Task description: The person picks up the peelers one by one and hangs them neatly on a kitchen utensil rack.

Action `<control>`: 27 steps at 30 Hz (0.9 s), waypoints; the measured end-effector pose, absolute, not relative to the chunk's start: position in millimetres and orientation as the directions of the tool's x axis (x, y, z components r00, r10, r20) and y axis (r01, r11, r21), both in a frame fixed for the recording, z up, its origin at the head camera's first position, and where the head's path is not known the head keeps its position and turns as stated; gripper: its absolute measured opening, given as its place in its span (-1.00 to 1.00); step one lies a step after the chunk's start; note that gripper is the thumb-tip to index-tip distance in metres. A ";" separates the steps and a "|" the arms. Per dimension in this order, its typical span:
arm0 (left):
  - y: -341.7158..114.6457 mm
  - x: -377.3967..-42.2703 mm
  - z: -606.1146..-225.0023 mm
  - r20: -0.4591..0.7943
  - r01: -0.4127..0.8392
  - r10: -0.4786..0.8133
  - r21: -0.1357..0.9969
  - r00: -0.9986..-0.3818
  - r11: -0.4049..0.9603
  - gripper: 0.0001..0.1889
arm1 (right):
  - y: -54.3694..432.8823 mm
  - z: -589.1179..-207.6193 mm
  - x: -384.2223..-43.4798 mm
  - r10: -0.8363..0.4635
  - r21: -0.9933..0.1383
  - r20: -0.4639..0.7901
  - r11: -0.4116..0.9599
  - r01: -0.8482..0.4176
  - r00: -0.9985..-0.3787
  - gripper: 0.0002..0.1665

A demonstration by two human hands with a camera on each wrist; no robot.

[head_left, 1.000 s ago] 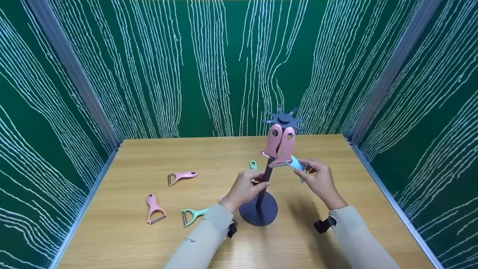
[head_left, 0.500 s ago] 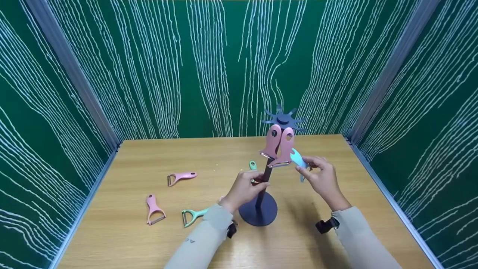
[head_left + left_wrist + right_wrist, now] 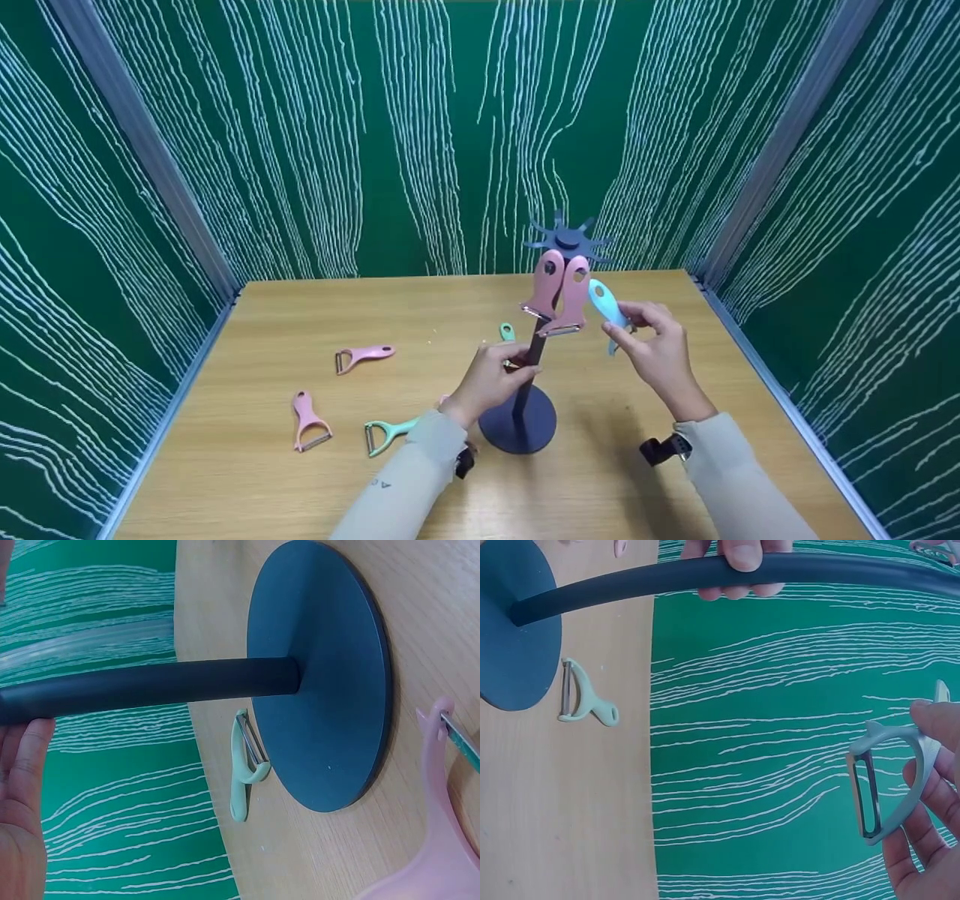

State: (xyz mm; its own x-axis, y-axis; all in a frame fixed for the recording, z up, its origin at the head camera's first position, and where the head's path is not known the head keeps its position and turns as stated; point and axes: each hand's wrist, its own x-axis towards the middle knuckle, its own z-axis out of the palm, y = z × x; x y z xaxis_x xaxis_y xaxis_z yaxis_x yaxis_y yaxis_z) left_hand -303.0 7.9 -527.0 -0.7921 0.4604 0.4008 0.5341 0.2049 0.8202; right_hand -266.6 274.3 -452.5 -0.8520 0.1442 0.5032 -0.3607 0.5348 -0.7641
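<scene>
My left hand [image 3: 491, 375] grips the black post [image 3: 535, 352] of a hook stand partway up. To the right of the post, my right hand [image 3: 660, 364] holds a pale blue-green peeler [image 3: 606, 301] between thumb and fingers, its holed handle end pointing up. Its blade frame [image 3: 911, 802] shows in the right wrist view, apart from the post. Two pink peelers, a left one [image 3: 547, 281] and a right one [image 3: 575, 296], hang from the stand's star-shaped hook top [image 3: 567, 240]. The raised peeler's handle tip is right beside the right pink one.
On the wooden table lie a pink peeler [image 3: 365, 358], another pink peeler [image 3: 307, 420] and a green peeler [image 3: 390, 431] partly under the left sleeve. One more green peeler [image 3: 589, 699] lies behind the stand's round base [image 3: 330, 712]. Green walls enclose the table.
My right hand has moved slightly right with the peeler, whose handle has risen from behind the right pink peeler so its hole shows. The left hand keeps its grip on the post.
</scene>
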 end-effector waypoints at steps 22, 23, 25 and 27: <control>6.5 -302.0 -526.8 0.393 0.528 0.461 0.823 -0.796 0.210 -0.78 | 275.8 -431.4 -258.2 0.160 -0.701 0.632 0.535 -0.471 -0.758 -0.64; 6.4 -302.0 -526.8 0.395 0.530 0.460 0.821 -0.795 0.211 -0.78 | 275.6 -430.5 -257.9 0.161 -0.694 0.642 0.536 -0.480 -0.750 -0.64; 6.3 -301.9 -526.4 0.401 0.537 0.460 0.817 -0.792 0.212 -0.78 | 274.8 -428.8 -256.9 0.161 -0.682 0.661 0.538 -0.496 -0.733 -0.63; 6.1 -301.7 -525.9 0.400 0.536 0.462 0.818 -0.792 0.210 -0.78 | 273.8 -426.8 -254.8 0.161 -0.676 0.671 0.534 -0.508 -0.724 -0.63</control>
State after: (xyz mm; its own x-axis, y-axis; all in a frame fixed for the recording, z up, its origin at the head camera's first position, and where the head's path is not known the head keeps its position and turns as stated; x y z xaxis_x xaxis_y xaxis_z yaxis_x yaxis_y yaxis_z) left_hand -301.7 6.1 -525.9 -0.7916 0.4622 0.3996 0.5356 0.2103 0.8179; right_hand -254.8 273.8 -426.8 -0.7237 0.1605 0.6711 -0.5082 0.5340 -0.6757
